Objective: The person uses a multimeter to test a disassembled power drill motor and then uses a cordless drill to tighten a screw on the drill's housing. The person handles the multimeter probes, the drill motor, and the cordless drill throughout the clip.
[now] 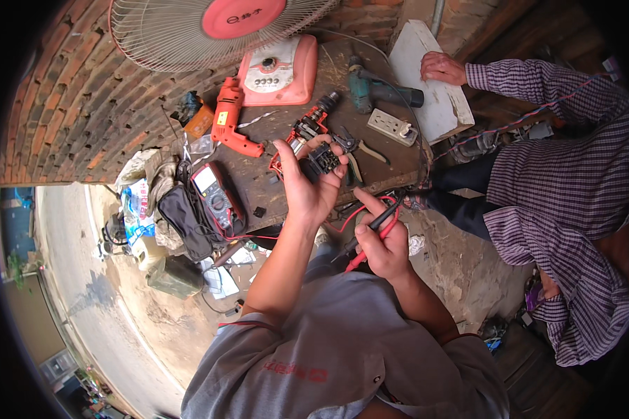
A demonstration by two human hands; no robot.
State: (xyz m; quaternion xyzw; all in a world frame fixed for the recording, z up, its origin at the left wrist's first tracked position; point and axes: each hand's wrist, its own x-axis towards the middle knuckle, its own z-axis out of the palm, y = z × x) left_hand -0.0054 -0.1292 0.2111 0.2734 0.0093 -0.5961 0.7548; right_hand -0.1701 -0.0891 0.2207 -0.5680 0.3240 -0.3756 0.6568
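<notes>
My left hand (307, 185) holds up a small black component (325, 159) in its fingers, over a partly opened orange drill (307, 128). My right hand (383, 244) grips a black probe (387, 215) and a red probe (357, 260) low at the table's front edge, the index finger raised. Red and black leads run toward a multimeter (217, 199) with a lit-looking screen, lying left of my left hand. Pliers (363, 150) lie just right of the component.
The wooden table (258, 167) also bears a second orange drill (230, 119), a teal drill (370, 87), a power strip (391, 127) and a pink fan (279, 77). Bags (182, 209) sit left. A person in checked clothing (545, 174) stands right, one hand on a white board (419, 77).
</notes>
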